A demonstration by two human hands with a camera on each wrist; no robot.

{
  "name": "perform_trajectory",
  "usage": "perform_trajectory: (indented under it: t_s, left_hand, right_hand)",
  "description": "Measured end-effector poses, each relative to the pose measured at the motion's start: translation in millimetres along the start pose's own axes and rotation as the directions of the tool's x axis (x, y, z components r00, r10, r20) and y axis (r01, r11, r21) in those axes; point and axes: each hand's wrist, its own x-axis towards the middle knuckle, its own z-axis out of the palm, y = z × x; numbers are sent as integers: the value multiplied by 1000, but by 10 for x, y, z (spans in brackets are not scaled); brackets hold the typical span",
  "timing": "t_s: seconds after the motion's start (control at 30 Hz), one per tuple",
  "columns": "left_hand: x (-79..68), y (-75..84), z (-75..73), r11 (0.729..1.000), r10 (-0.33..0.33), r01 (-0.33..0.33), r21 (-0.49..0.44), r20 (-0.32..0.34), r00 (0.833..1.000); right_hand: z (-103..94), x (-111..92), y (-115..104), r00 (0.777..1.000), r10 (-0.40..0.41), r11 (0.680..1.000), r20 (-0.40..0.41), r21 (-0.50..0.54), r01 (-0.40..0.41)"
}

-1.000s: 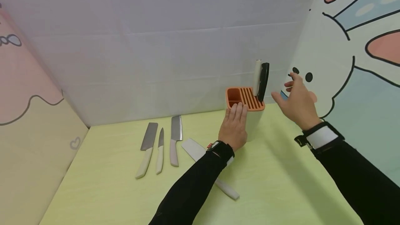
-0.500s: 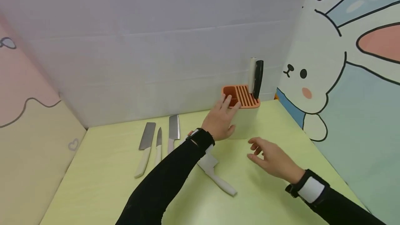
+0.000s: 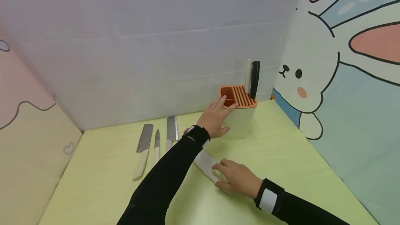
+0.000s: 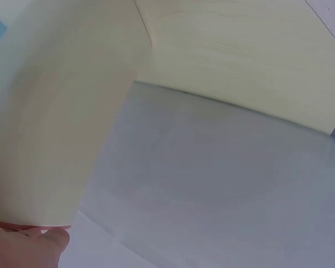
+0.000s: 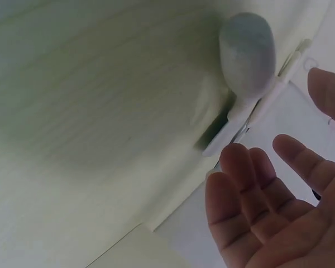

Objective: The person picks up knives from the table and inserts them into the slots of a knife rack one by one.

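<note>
My left hand (image 3: 214, 119) rests on the near left corner of a knife block (image 3: 240, 122), its fingers spread over the orange slotted top. Below it on the table lies a cleaver (image 3: 205, 163) with a pale blade. My right hand (image 3: 239, 178) hovers at the cleaver's handle. In the right wrist view the fingers and thumb stand apart, and the light handle (image 5: 248, 58) is beyond them, not gripped. A white-handled knife (image 3: 248, 75) and a black-handled knife (image 3: 255, 79) stand upright in the block's slots.
To the left, a wide-bladed knife (image 3: 144, 139), a small pointed knife (image 3: 157, 139) and another wide knife (image 3: 172, 129) lie side by side on the yellow table (image 3: 93, 169). My left sleeve covers some handles. A pale wall (image 3: 140, 68) closes off the back.
My right hand has come down from beside the block to the cleaver's handle. My left hand has shifted slightly left along the block and spread its fingers.
</note>
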Motion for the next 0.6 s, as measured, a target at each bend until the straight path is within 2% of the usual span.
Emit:
perform_trajectory:
  t_s: [0.27, 0.43, 0.6]
  left_hand:
    - [7, 28, -1, 1000, -6, 6, -10, 14, 1000]
    - [2, 26, 18, 1000, -7, 7, -18, 8, 1000]
    - [-1, 28, -2, 1000, -13, 13, -4, 15, 1000]
  right_hand:
    - [146, 49, -17, 1000, 0, 996, -1, -87, 0]
    - [173, 34, 5, 1000, -15, 998, 6, -57, 15]
    - [182, -13, 65, 1000, 17, 1000, 8, -6, -17]
